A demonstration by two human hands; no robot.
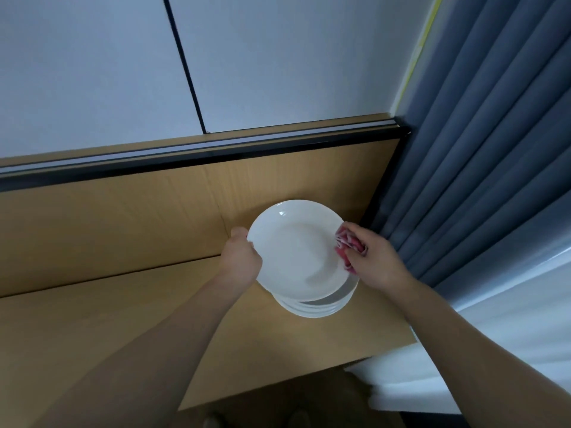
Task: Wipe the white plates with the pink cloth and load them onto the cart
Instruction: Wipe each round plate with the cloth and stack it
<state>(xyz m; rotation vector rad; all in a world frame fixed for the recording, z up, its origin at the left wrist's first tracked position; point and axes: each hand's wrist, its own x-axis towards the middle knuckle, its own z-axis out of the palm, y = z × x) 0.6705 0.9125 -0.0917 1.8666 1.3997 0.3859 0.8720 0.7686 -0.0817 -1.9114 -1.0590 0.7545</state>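
A white plate is lifted and tilted above a stack of white plates on the wooden table. My left hand grips the plate's left rim, thumb on top. My right hand holds a crumpled pink cloth against the plate's right rim. The cart is out of sight.
A wooden back panel with a black top rail rises behind the table. Blue curtains hang close on the right, beside the stack. A white sheer fabric lies at lower right. The table's front edge runs near the bottom.
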